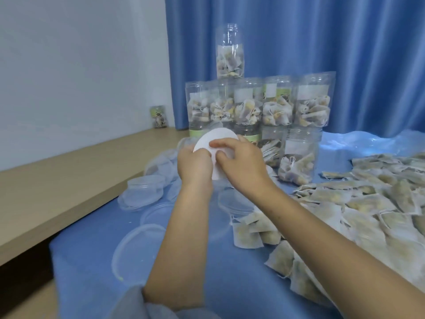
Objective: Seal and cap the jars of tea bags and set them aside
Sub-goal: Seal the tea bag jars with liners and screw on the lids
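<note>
1. Nearest the camera: a fold of grey fabric [140, 305] at the bottom edge, both bare forearms reaching forward above it.
2. Blue cloth [96, 245] spread under everything; loose clear plastic lids [135, 249] scattered on it at left and centre.
3. Wooden ledge [69, 171] along the left of the cloth, against a white wall.
4. Large heap of tea bags [358, 208] on the right of the cloth, strings trailing.
5. Left hand [194, 168] curled round the left edge of a white round seal disc [218, 140], held up and tilted toward the camera.
6. Right hand [241, 162] with its grip on the same disc: fingertips [218, 143] pressed against the white face, thumb side hidden behind.
7. Whether a jar sits under the disc: cannot tell, hidden by the hands.
8. Stack of clear jars [257, 104] filled with tea bags just behind the hands, in front of a blue curtain [345, 42]; one jar alone on top of the stack.
9. Small packet [158, 116] upright at the far end of the ledge, by the wall.
</note>
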Available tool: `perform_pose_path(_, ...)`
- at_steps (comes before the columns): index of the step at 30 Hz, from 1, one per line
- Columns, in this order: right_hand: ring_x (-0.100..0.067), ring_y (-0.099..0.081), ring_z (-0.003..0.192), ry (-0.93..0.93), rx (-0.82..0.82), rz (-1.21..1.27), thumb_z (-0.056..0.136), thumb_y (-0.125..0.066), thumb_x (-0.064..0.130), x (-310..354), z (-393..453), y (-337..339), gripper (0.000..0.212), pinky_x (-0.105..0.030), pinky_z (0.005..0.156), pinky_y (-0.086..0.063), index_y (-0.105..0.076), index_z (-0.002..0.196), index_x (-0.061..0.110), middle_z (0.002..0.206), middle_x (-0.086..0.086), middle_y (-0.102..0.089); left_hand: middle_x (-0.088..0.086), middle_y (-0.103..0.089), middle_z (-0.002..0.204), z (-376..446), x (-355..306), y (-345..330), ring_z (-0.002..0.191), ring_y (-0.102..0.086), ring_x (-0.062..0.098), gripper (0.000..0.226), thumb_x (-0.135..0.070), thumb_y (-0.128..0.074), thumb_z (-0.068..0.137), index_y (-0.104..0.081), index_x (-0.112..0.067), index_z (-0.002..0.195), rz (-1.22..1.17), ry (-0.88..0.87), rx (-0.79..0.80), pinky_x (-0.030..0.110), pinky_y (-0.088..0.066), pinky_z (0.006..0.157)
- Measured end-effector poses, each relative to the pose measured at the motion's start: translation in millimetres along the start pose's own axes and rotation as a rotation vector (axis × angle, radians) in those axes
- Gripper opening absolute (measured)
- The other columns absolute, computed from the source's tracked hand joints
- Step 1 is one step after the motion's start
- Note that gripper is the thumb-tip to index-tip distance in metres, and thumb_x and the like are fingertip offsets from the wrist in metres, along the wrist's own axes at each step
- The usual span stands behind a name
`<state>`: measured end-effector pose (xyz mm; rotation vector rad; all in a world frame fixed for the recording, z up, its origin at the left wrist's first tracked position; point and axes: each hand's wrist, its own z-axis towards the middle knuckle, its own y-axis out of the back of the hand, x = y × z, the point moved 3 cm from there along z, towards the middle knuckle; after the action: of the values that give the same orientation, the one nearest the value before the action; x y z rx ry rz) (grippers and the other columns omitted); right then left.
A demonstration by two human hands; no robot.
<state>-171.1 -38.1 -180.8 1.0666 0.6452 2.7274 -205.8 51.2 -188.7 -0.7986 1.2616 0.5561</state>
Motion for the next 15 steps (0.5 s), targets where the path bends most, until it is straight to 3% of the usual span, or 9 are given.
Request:
perform_pose_path(3, -0.03, -0.052, 0.107, 0.151, 0.09, -0.168, 0.096, -0.044, 0.015, 17.6, -25.1, -27.9, 0.035, -0.033, 0.088, -0.038, -0.055, 0.129, 0.014, 0.128, -0.012, -0.045, 0.009, -0.062, 0.094, -3.7, 11.4, 38.7, 0.075, -0.055, 0.022, 0.034, 0.005, -0.05, 0.078, -0.058, -0.011, 0.106, 0.089, -0.035, -0.01, 0.027, -0.045, 0.059)
perform_pose_path(5, -0.032, -0.049, 0.111, 0.197, 0.199, -0.202, 0.097, -0.04, 0.016, 25.6, -44.6, -49.3, 0.04, -0.038, 0.087, -0.042, -0.045, 0.137, 0.013, 0.135, -0.012, -0.036, 0.009, -0.064, 0.102, -3.4, 19.3, 66.3, 0.089, -0.06, 0.028, 0.038, 0.006, -0.049, 0.078, -0.056, -0.017, 0.108, 0.185, -0.056, -0.058, 0.034, -0.051, 0.075)
perform_pose_path(7, -0.033, -0.045, 0.116, 0.202, 0.279, -0.209, 0.096, -0.042, 0.017, 30.2, -59.5, -66.9, 0.044, -0.039, 0.088, -0.043, -0.039, 0.14, 0.012, 0.139, -0.012, -0.031, 0.007, -0.064, 0.107, -2.6, 26.4, 90.5, 0.1, -0.061, 0.03, 0.046, 0.005, -0.048, 0.078, -0.055, -0.018, 0.117, 0.317, -0.063, -0.079, 0.039, -0.051, 0.088)
perform_pose_path(10, -0.03, -0.039, 0.122, 0.189, 0.367, -0.199, 0.09, -0.052, 0.02, 33.2, -72.5, -84.6, 0.055, -0.039, 0.089, -0.044, -0.032, 0.141, 0.013, 0.142, -0.008, -0.024, 0.005, -0.058, 0.124, -4.1, 39.4, 118.7, 0.113, -0.052, 0.028, 0.057, -0.002, -0.051, 0.08, -0.048, -0.027, 0.131, 0.631, -0.03, -0.097, 0.034, -0.041, 0.091)
perform_pose_path(12, -0.026, -0.035, 0.128, 0.146, 0.431, -0.177, 0.086, -0.059, 0.028, 30.7, -79.4, -92.8, 0.069, -0.039, 0.092, -0.045, -0.023, 0.144, 0.015, 0.146, -0.002, -0.016, 0.008, -0.046, 0.134, -7.4, 47.4, 135.7, 0.123, -0.038, 0.032, 0.065, -0.01, -0.053, 0.081, -0.036, -0.032, 0.139, 0.872, 0.056, -0.145, 0.038, -0.032, 0.096)
perform_pose_path(15, -0.023, -0.036, 0.128, 0.101, 0.513, -0.219, 0.081, -0.065, 0.04, 24.9, -91.0, -103.6, 0.086, -0.033, 0.088, -0.043, -0.014, 0.146, 0.018, 0.148, 0.003, -0.008, 0.014, -0.038, 0.136, -14.8, 61.5, 151.7, 0.126, -0.03, 0.035, 0.065, -0.025, -0.057, 0.083, -0.029, -0.026, 0.141, 0.998, 0.196, -0.156, 0.04, -0.028, 0.099)
